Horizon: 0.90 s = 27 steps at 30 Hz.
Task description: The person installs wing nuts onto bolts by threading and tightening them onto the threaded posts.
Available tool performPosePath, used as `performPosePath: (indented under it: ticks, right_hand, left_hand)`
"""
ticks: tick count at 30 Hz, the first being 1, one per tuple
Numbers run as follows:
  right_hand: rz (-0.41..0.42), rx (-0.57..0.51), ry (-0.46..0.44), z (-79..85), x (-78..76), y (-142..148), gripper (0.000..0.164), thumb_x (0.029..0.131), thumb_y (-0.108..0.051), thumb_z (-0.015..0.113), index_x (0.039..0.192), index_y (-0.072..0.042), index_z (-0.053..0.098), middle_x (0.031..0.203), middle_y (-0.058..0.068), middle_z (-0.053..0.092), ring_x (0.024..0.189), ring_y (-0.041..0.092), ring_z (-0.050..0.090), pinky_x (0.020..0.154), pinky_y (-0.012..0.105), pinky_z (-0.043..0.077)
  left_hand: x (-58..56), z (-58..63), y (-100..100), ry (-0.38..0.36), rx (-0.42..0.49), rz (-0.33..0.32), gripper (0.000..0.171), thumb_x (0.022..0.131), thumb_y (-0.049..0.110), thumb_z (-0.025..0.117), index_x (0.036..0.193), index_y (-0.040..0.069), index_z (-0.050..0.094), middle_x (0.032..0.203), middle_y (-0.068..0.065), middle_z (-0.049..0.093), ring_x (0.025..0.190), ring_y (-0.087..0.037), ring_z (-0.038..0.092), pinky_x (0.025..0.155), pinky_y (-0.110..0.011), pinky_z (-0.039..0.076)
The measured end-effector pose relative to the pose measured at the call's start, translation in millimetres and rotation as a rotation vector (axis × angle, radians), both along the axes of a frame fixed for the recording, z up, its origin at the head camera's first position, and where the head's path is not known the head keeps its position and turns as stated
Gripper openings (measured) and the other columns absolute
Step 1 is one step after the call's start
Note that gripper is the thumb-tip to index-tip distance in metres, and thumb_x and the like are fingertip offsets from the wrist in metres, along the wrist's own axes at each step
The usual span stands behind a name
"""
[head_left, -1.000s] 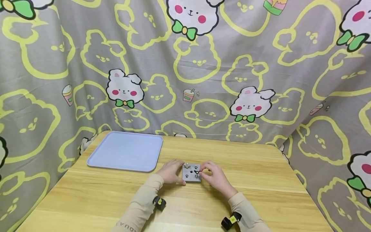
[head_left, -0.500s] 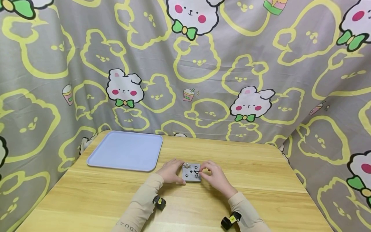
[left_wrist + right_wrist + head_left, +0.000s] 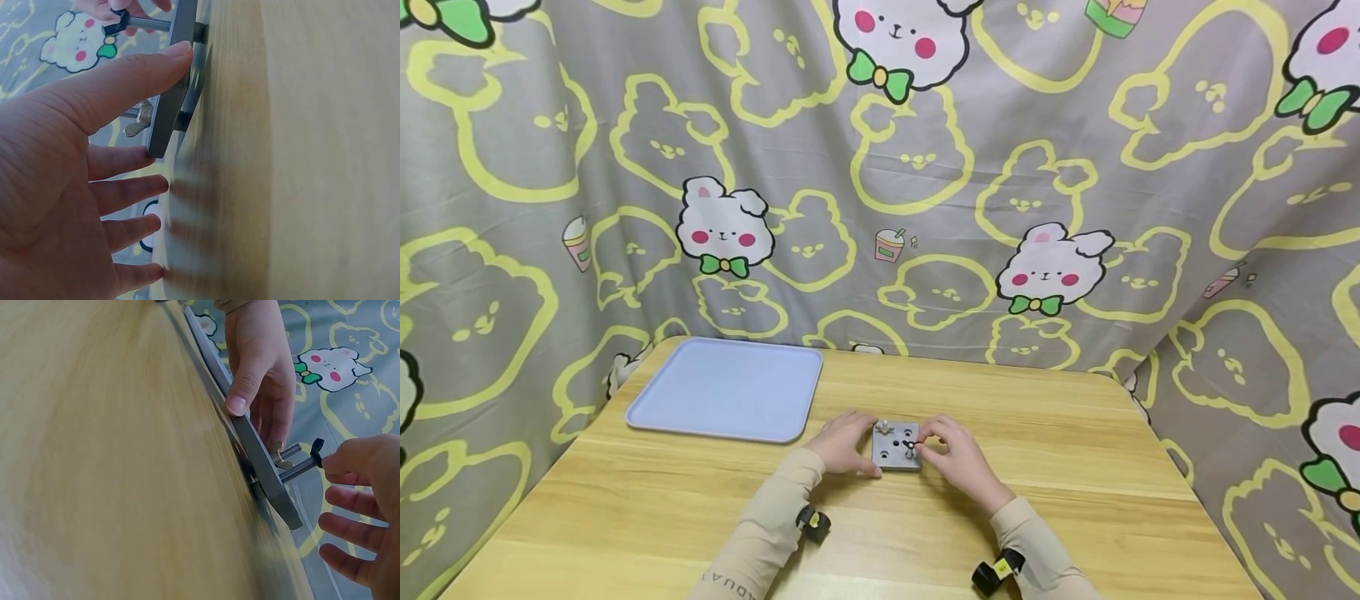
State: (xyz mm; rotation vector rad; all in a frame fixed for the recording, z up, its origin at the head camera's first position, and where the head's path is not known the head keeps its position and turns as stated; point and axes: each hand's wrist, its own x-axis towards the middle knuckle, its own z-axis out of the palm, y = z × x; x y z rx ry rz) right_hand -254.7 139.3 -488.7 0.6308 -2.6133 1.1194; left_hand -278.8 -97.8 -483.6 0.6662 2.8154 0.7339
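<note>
A square grey metal plate (image 3: 889, 461) with several holes lies on the table, raised on short feet in the wrist views. At its left side my left hand (image 3: 841, 446) holds it, thumb at the near left corner, index fingertip at the far one; the other fingers (image 3: 134, 187) spread over the wood. A silver wing nut (image 3: 142, 119) sits low on a threaded bolt near the far left corner. Toward the near right, a black wing nut (image 3: 317, 452) is at the top of a second upright bolt (image 3: 297, 470). Thumb and index finger of my right hand (image 3: 958, 458) pinch this black wing nut.
A pale blue tray (image 3: 726, 387) lies at the back left of the wooden table (image 3: 700, 508). A grey patterned curtain (image 3: 820, 167) hangs behind and on both sides. Black wrist-worn devices show on both forearms, the right one (image 3: 997, 571) close to the tabletop.
The black wing nut has turned slightly in my right fingers. My left hand and the plate stay in place.
</note>
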Motion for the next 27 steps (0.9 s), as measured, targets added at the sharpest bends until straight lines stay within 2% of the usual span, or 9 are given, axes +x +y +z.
performPosePath:
  ticks: [10,16,27]
  right_hand:
    - [0.036,0.014,0.029,1.4,-0.3,0.7,0.007,0.084,-0.013,0.073,0.085,-0.017,0.067,0.105,0.006,0.069,0.104,0.022,0.064,0.089,0.042,0.056]
    - [0.044,0.016,0.072,0.6,0.1,0.7,0.009,0.083,-0.013,0.074,0.085,-0.018,0.067,0.104,0.004,0.069,0.104,0.021,0.064,0.093,0.045,0.054]
    - [0.038,-0.002,0.084,-1.3,-0.9,0.4,0.011,0.083,-0.011,0.074,0.085,-0.02,0.067,0.102,0.004,0.07,0.1,0.019,0.065,0.083,0.039,0.058]
  left_hand:
    - [0.1,1.5,0.1,-0.01,0.0,0.002,0.093,0.068,0.043,0.084,0.144,0.007,0.044,0.15,-0.015,0.045,0.144,-0.04,0.031,0.119,-0.059,0.023]
    - [-0.6,0.3,-0.1,-0.007,-0.008,0.001,0.094,0.068,0.044,0.084,0.144,0.007,0.044,0.15,-0.014,0.046,0.144,-0.04,0.031,0.119,-0.059,0.023]
    - [0.4,1.7,-0.7,-0.006,-0.017,-0.004,0.093,0.068,0.043,0.084,0.144,0.006,0.044,0.149,-0.015,0.045,0.144,-0.041,0.031,0.118,-0.06,0.023]
